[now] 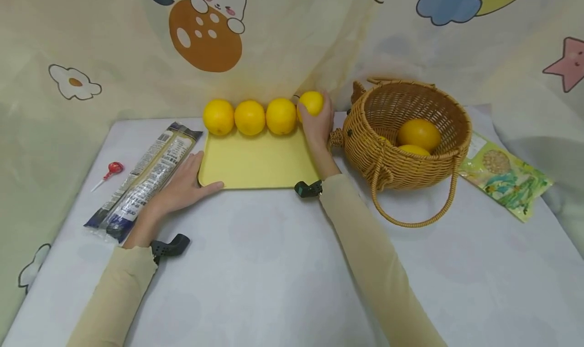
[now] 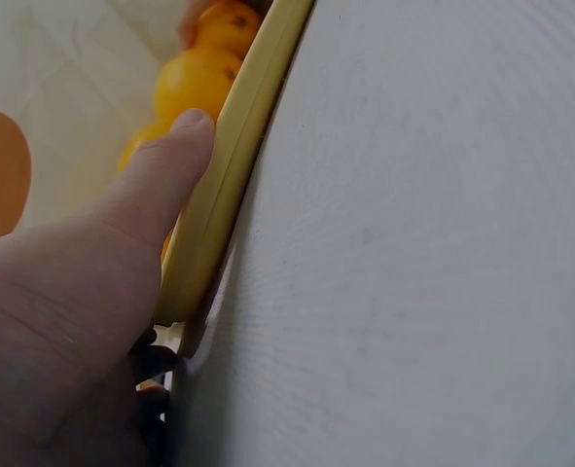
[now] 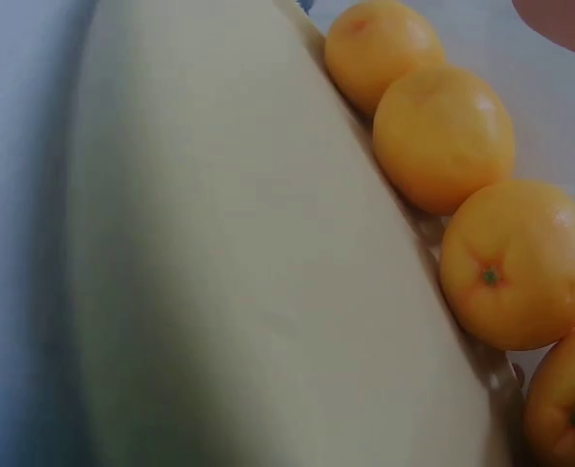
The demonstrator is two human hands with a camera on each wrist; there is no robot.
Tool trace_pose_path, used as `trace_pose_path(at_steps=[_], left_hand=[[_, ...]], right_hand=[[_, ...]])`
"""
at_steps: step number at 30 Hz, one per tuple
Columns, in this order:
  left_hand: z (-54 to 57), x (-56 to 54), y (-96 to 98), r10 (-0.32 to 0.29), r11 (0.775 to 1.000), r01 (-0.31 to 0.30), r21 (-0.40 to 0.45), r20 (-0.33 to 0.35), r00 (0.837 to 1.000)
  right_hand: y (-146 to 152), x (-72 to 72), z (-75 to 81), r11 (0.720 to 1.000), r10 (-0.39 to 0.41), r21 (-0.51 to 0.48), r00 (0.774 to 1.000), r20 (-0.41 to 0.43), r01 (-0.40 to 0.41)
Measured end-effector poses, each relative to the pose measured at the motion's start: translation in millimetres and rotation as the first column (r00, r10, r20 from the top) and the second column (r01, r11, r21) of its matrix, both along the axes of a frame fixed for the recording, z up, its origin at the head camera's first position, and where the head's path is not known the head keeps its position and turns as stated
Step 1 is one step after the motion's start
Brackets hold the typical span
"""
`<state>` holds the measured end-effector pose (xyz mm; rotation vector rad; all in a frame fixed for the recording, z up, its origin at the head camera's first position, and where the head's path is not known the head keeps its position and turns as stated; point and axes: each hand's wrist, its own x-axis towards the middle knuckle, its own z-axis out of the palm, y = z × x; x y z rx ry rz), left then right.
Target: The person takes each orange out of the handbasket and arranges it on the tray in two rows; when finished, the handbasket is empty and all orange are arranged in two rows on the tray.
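Note:
My right hand (image 1: 318, 125) grips an orange (image 1: 312, 102) at the back right corner of a yellow tray (image 1: 260, 159). To its left, three more oranges (image 1: 250, 117) stand in a row along the tray's back edge. The right wrist view shows the row, with the rightmost orange (image 3: 565, 401) cut off by the frame. My left hand (image 1: 182, 184) lies at the tray's left front corner, fingers extended along the side. In the left wrist view its thumb (image 2: 170, 170) rests against the tray's rim (image 2: 219, 195); the other fingers are mostly hidden.
Right of the tray stands a wicker basket (image 1: 365, 154) with oranges (image 1: 420, 135) inside, its handle (image 1: 410, 224) hanging forward. A green packet (image 1: 506, 177) lies beyond it. At left lie long plastic packages (image 1: 146, 179) and a red lollipop (image 1: 115, 168). A printed cloth (image 1: 292, 37) hangs behind.

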<state>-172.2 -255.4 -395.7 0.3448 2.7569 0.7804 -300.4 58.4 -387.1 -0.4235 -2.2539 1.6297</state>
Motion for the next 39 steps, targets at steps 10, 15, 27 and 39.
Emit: trace_pose_path(at_steps=[10,15,27,39], left_hand=[[-1.0,-0.9,-0.2,0.0,1.0,0.0,0.003,-0.008,1.0],[-2.0,1.2,0.3,0.0,1.0,0.0,0.0,0.012,1.0],[-0.2,-2.0,0.2,0.014,1.0,-0.013,-0.013,0.023,1.0],[2.8,0.5,-0.5,0.005,1.0,-0.005,-0.01,0.029,1.0]], right_hand=[[-0.6,3.9,-9.5,1.0,0.02,0.011,1.0,-0.003,-0.02],[-1.5,8.4,-12.6,0.998,0.02,0.058,0.999,0.027,-0.022],[-11.7,16.3,15.7,0.973,0.115,0.223,0.968,-0.223,-0.064],[-22.0,31.4,50.7,0.945,0.293,-0.02,0.869,-0.399,-0.328]])
